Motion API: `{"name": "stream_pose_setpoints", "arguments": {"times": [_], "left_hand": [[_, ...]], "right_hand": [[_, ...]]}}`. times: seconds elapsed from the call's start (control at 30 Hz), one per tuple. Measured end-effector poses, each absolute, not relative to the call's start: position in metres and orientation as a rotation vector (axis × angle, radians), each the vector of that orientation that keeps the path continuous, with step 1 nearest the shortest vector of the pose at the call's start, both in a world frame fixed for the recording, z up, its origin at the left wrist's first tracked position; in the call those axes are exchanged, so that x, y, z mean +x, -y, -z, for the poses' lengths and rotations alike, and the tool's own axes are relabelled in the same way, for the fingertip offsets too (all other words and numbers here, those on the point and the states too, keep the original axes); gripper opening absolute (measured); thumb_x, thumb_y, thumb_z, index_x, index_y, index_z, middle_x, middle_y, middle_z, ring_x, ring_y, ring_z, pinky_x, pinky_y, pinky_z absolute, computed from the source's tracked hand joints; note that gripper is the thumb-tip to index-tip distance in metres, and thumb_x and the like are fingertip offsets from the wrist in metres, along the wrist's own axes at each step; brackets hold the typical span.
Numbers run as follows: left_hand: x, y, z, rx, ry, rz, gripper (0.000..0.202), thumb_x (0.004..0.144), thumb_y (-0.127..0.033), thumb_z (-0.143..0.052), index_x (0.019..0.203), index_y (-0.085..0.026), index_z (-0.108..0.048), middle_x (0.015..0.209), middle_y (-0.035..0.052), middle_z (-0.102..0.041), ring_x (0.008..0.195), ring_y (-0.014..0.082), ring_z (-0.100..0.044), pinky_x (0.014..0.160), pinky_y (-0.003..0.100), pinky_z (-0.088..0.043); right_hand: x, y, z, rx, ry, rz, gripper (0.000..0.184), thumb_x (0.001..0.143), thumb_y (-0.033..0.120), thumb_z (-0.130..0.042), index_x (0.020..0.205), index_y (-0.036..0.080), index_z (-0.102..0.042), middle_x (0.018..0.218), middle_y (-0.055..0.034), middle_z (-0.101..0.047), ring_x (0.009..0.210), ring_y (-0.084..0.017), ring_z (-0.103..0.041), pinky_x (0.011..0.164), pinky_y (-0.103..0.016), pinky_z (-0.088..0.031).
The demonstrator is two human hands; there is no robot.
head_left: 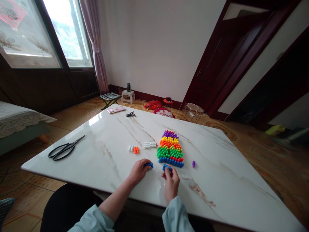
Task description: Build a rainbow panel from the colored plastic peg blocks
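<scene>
Head view: blue pieces (165, 167) in right hand (172, 183), at its tip.

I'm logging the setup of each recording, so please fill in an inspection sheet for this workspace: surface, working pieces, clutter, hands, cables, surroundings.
Surface: white, brown-veined glossy table.
Working pieces: multicoloured banded block, blue row nearest the person; white pieces and orange pieces left of it; one purple piece to its right.
Clutter: black-handled scissors, pink phone, keys.
Hands: left hand holds blue pieces; right hand holds a blue cluster. Exact piece counts unclear.
Cables: nothing seen.
Surroundings: window, curtain, folding stool, dark red door.
</scene>
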State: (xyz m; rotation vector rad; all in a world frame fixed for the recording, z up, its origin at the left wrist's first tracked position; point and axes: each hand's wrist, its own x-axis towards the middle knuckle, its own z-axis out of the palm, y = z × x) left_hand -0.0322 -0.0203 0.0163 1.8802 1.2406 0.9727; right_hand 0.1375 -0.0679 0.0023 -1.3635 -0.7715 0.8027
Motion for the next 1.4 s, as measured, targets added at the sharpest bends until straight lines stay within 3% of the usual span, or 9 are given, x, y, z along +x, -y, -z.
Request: {"name": "stream_pose_setpoints", "arguments": {"times": [0.23,0.5,0.7,0.83,1.13,1.33,1.4], "left_hand": [[-0.032,0.02,-0.016,1.889,-1.273,-0.994,0.016,0.083,-0.028,-0.057,0.093,-0.02,-0.066,0.089,0.0035,-0.07,0.08,0.0168,-0.063,0.076,0.027,-0.048],[-0.032,0.019,-0.015,1.897,-1.28,-0.994,0.017,0.082,-0.026,-0.057,0.095,-0.019,-0.065,0.092,0.0044,-0.07,0.081,0.0167,-0.062,0.076,0.028,-0.048],[-0.031,0.019,-0.013,1.883,-1.269,-1.016,0.018,0.083,-0.027,-0.056,0.097,-0.02,-0.065,0.092,0.0045,-0.069,0.079,0.0164,-0.061,0.075,0.028,-0.048],[-0.031,0.018,-0.013,1.883,-1.262,-1.034,0.016,0.083,-0.025,-0.058,0.096,-0.02,-0.065,0.09,0.0035,-0.07,0.078,0.0155,-0.062,0.074,0.026,-0.047],[-0.032,0.021,-0.017,1.885,-1.203,-1.053,0.018,0.083,-0.02,-0.055,0.098,-0.019,-0.065,0.091,0.0042,-0.068,0.078,0.0142,-0.061,0.074,0.025,-0.048],[-0.032,0.021,-0.017,1.863,-1.123,-1.05,0.025,0.076,-0.008,-0.052,0.095,-0.019,-0.063,0.086,0.0016,-0.067,0.079,0.0129,-0.062,0.075,0.023,-0.048],[-0.031,0.021,-0.015,1.851,-1.126,-1.03,0.024,0.073,-0.007,-0.053,0.092,-0.019,-0.062,0.081,0.0,-0.068,0.076,0.0127,-0.062,0.074,0.023,-0.048]], "right_hand": [[0.204,0.077,-0.006,-1.585,1.179,-0.413,0.03,0.075,0.04,-0.062,0.093,0.017,-0.068,0.09,-0.0093,-0.066,0.072,-0.019,-0.062,0.065,-0.031,-0.053],[0.181,0.053,-0.008,-1.641,1.619,-0.17,0.022,0.082,0.024,-0.048,0.093,0.021,-0.066,0.092,-0.0069,-0.064,0.078,-0.019,-0.061,0.072,-0.032,-0.05],[0.168,0.061,-0.011,-1.558,1.535,0.037,0.019,0.089,0.027,-0.047,0.099,0.019,-0.061,0.099,-0.0091,-0.061,0.08,-0.018,-0.059,0.074,-0.032,-0.049],[0.163,0.073,-0.009,-1.527,1.715,-0.031,0.014,0.089,0.025,-0.049,0.086,0.021,-0.063,0.088,-0.0066,-0.063,0.085,-0.019,-0.058,0.079,-0.033,-0.048],[0.154,0.064,-0.005,-1.509,1.747,-0.14,0.021,0.084,0.022,-0.055,0.1,0.02,-0.068,0.105,-0.0105,-0.066,0.101,-0.024,-0.059,0.091,-0.041,-0.048],[0.125,0.062,-0.003,-1.369,1.537,-0.475,0.038,0.079,0.017,-0.057,0.116,0.018,-0.062,0.108,-0.0105,-0.066,0.075,-0.017,-0.065,0.07,-0.03,-0.056],[0.117,0.06,-0.003,-1.34,1.491,-0.529,0.038,0.077,0.016,-0.059,0.114,0.018,-0.063,0.104,-0.0097,-0.066,0.075,-0.017,-0.065,0.07,-0.03,-0.056]]}}
